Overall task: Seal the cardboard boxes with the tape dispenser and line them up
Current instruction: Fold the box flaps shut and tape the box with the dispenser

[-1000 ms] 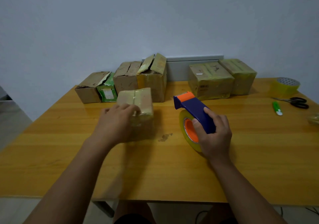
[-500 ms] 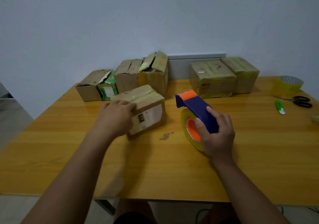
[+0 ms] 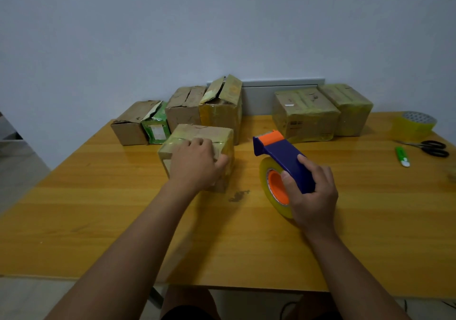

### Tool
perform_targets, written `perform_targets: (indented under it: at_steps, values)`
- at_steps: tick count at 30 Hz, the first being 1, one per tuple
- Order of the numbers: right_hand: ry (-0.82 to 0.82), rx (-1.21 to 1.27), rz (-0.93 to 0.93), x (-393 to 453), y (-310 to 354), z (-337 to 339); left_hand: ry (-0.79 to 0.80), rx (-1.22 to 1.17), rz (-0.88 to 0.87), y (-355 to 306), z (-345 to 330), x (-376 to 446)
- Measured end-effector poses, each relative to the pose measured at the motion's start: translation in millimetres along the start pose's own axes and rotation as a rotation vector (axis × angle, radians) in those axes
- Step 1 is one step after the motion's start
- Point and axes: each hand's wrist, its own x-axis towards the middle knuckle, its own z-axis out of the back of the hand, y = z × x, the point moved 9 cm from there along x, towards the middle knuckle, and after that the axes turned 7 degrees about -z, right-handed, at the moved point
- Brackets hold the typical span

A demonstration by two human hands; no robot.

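Tabletop [image 3: 98, 221]: flap-open box [image 3: 222, 107], contents unseen.

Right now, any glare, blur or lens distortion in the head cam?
Head view: dim, soft light; glossy table shows faint sheen near the sealed boxes; wide-angle bends the table's edges; left hand and tape dispenser look sharp, little motion blur.

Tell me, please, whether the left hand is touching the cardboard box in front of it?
Touching. The head view shows the left hand lying on the cardboard box, fingers on its top and the thumb curled over the right edge, with no gap.
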Motion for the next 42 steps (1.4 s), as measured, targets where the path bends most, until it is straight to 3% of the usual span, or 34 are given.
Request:
perform_targets:
  at_steps: [2, 5, 21, 28, 32, 35, 37, 39, 42]
  values:
    - [0.001, 0.006, 0.006, 0.1, -0.1, 0.4, 0.02, -0.204, -0.144, -2.0, 3.0, -4.1]
    - [0.0, 0.019, 0.009, 0.7, -0.6, -0.6, 0.164, -0.436, -0.215, 8.6, 1.8, -11.8]
    - [-0.025, 0.066, -0.031, 2.8, -8.7, 4.7, 0.327, -0.501, -0.322, 20.3, -2.4, -32.8]
    - [0.019, 0.232, -0.077, 12.8, 0.5, 20.1, 0.341, -0.536, -0.359, 11.3, -0.9, -41.1]
    - [0.124, 0.333, -0.062, 21.7, 16.1, 30.5, 0.337, -0.66, -0.273, 7.2, 12.8, -44.3]
    - [0.196, 0.418, -0.045, 24.7, 28.7, 35.7, 0.134, -0.863, -0.179, -5.9, 42.1, -42.4]
    - [0.25, 0.451, -0.026, 22.8, 39.3, 35.8, 0.08, -1.084, -0.012, -9.9, 47.0, -39.8]
    - [0.296, 0.47, 0.004, 19.3, 50.2, 35.3, 0.213, -1.273, 0.124, -21.2, 38.2, -38.7]
    - [0.336, 0.484, 0.018, 14.9, 60.2, 33.9, 0.399, -1.464, 0.185, -40.3, 34.1, -43.6]
